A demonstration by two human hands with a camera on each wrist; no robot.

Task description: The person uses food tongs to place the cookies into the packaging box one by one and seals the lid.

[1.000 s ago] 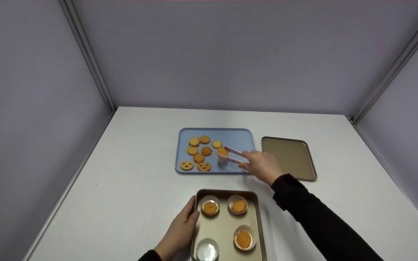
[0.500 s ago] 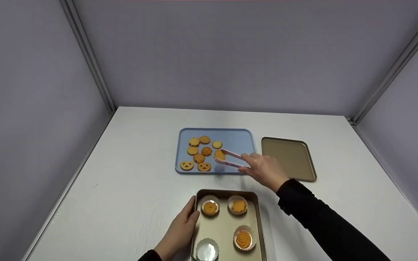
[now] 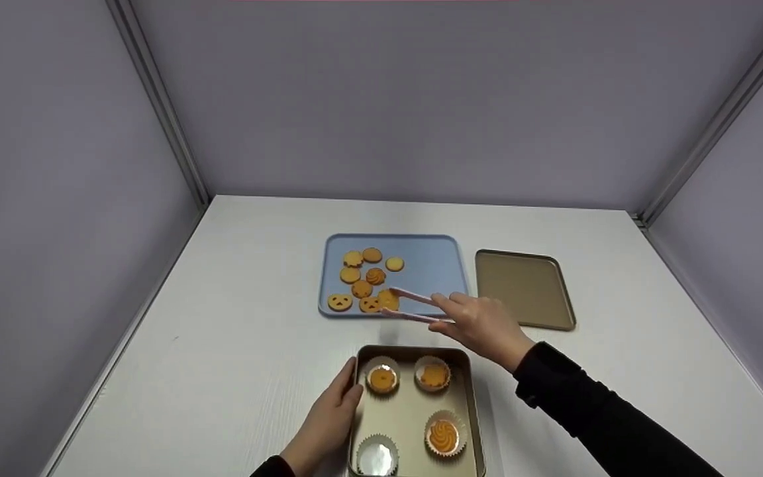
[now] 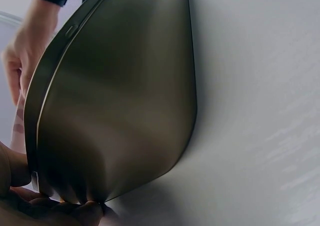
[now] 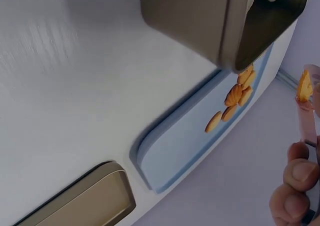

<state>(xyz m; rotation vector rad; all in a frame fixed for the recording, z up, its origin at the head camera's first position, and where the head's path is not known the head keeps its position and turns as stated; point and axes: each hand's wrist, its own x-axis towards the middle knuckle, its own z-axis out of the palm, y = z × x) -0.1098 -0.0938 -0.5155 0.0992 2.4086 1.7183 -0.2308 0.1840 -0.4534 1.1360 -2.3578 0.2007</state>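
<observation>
My left hand [image 3: 328,414] grips the left side of a gold baking pan [image 3: 403,417], thumb over the rim, fingers beneath it in the left wrist view. Inside stand several pleated cupcake liners; the near-left liner [image 3: 377,456] has no cookie, while others hold a ring-like cookie [image 3: 382,379], a flower-like cookie [image 3: 434,376] and a swirled cookie [image 3: 444,436]. My right hand [image 3: 484,326] holds pale pink tongs [image 3: 416,317], their tips pinching a yellow-orange cookie [image 3: 389,299]. That cookie is raised above the blue tray [image 3: 431,265] near its front edge, overlapping a pretzel-shaped cookie [image 3: 369,305].
Several cookies in different shapes, among them a swirled one [image 3: 375,276], lie on the left half of the blue tray. A shallow gold tray [image 3: 527,291] stands right of it. White tabletop [image 3: 236,318] spreads around them, bounded by grey panels [image 3: 381,106].
My right hand has drawn the tongs, with the cookie between their tips, toward me and slightly left, lifting it from its place on the blue tray. My left hand and the pan stay put.
</observation>
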